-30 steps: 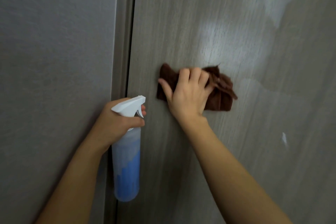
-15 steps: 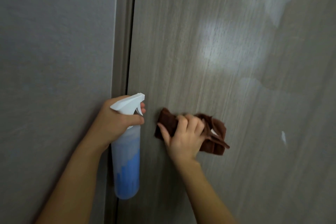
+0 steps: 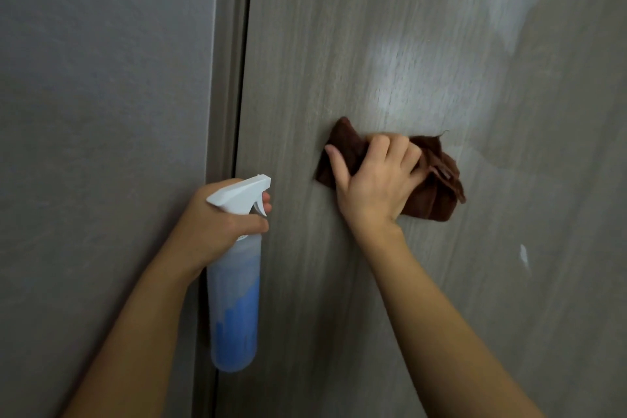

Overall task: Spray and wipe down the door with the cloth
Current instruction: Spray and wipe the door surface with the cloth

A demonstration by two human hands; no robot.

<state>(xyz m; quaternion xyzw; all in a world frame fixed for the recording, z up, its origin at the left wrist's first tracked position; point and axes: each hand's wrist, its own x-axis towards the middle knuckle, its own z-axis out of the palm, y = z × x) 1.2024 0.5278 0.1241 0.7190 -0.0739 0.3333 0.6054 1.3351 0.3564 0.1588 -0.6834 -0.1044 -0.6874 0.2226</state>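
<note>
You pressed the cloth flat to the door, bottle ready at your side.

The grey wood-grain door (image 3: 424, 27) filled the view, its grain running vertically. Your left hand (image 3: 217, 224) was wrapped tight around the spray bottle (image 3: 234, 299), its long axis upright and nozzle aimed right toward the door. Your right hand (image 3: 373, 187) was spread, palm pinning the crumpled brown cloth (image 3: 437, 187) against the panel, the cloth stretched sideways.
</note>
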